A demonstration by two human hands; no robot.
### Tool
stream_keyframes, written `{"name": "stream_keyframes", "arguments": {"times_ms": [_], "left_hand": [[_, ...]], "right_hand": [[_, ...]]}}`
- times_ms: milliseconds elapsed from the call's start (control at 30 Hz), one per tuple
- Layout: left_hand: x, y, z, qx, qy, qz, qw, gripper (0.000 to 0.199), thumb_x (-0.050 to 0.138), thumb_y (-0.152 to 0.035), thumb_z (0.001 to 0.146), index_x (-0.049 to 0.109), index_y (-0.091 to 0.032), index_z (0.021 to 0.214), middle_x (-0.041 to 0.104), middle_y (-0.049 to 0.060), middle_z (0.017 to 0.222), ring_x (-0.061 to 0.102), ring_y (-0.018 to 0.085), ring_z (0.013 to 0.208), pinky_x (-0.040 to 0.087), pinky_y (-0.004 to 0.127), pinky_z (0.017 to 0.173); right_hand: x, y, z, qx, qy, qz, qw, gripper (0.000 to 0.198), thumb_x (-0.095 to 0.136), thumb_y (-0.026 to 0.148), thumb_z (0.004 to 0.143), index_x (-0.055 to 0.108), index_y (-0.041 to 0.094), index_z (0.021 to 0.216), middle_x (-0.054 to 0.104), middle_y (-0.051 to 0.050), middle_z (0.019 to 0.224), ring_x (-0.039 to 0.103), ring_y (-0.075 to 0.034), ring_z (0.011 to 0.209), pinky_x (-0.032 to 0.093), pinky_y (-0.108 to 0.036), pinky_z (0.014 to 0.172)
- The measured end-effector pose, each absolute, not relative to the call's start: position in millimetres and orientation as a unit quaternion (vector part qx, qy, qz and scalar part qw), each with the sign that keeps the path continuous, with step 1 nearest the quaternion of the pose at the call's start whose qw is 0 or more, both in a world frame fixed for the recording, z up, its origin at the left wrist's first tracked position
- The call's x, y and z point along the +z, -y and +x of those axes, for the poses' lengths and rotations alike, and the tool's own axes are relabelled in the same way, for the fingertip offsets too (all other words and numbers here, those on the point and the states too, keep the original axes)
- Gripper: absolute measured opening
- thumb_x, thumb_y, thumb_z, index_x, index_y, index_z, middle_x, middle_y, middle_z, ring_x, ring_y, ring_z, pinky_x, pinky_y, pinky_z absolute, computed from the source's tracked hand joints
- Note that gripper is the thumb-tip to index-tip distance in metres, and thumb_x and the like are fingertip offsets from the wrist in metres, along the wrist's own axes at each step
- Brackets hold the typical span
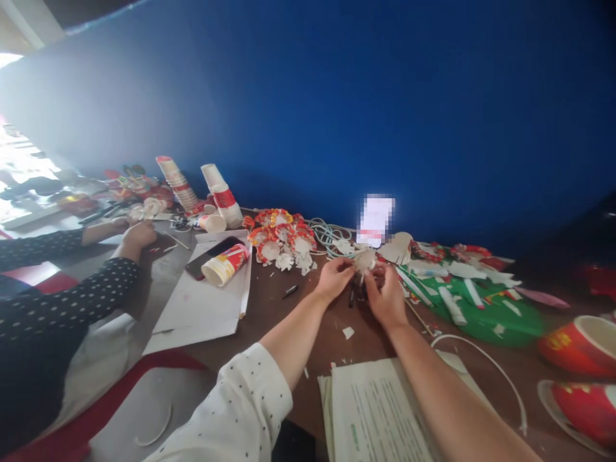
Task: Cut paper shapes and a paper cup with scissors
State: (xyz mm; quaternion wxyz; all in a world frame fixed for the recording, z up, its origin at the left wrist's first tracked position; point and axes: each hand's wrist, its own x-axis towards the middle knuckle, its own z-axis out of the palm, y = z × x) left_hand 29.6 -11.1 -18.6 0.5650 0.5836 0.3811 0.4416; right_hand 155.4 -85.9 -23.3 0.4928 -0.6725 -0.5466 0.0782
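Observation:
Over the brown table, both of my hands meet around a pale cut-paper piece (364,260), which looks like a flower made from a paper cup. My left hand (335,280) pinches its left side between thumb and fingers. On the other side, my right hand (385,299) has its fingers curled against it; something dark below its fingers is too small to name. A heap of red, orange and white cut-paper flowers (282,239) lies to the left of my hands. Directly behind them, a lit phone (376,221) leans near the blue wall.
Left of me, a co-worker's hands (139,236) work by stacked paper cups (179,183). A paper cup (225,264) rests on a white board (202,308). Paper scraps cover a green sheet (505,321). Printed papers (370,410) lie in front; red cups (580,346) stand right.

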Motion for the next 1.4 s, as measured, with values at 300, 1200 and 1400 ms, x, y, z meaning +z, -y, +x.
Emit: {"name": "stream_keyframes", "arguments": {"times_ms": [300, 1200, 1400], "left_hand": [[-20, 14, 33, 0.367, -0.404, 0.688, 0.478, 0.014, 0.062, -0.022, 0.077, 0.069, -0.016, 0.086, 0.069, 0.002, 0.081, 0.059, 0.014, 0.075, 0.046, 0.025, 0.076], [-21, 13, 30, 0.342, -0.42, 0.724, 0.427, 0.015, 0.06, -0.023, 0.078, 0.07, -0.016, 0.087, 0.07, 0.003, 0.077, 0.061, 0.015, 0.072, 0.045, 0.025, 0.072], [-19, 13, 29, 0.326, -0.428, 0.73, 0.421, 0.017, 0.059, -0.023, 0.079, 0.07, -0.015, 0.088, 0.07, 0.002, 0.078, 0.061, 0.014, 0.072, 0.045, 0.024, 0.071]], "right_hand": [[-27, 85, 160, 0.007, 0.571, -0.684, 0.453, 0.027, 0.044, 0.043, 0.092, 0.058, 0.021, 0.087, 0.065, -0.009, 0.077, 0.061, -0.025, 0.071, 0.048, -0.037, 0.069], [-28, 81, 163, 0.038, 0.531, -0.69, 0.491, 0.033, 0.041, 0.027, 0.088, 0.058, 0.014, 0.113, 0.069, -0.015, 0.103, 0.066, -0.027, 0.093, 0.05, -0.04, 0.085], [-34, 78, 165, 0.045, 0.53, -0.672, 0.515, 0.033, 0.042, 0.027, 0.089, 0.059, 0.016, 0.115, 0.07, -0.014, 0.104, 0.066, -0.028, 0.096, 0.05, -0.043, 0.088]]}}
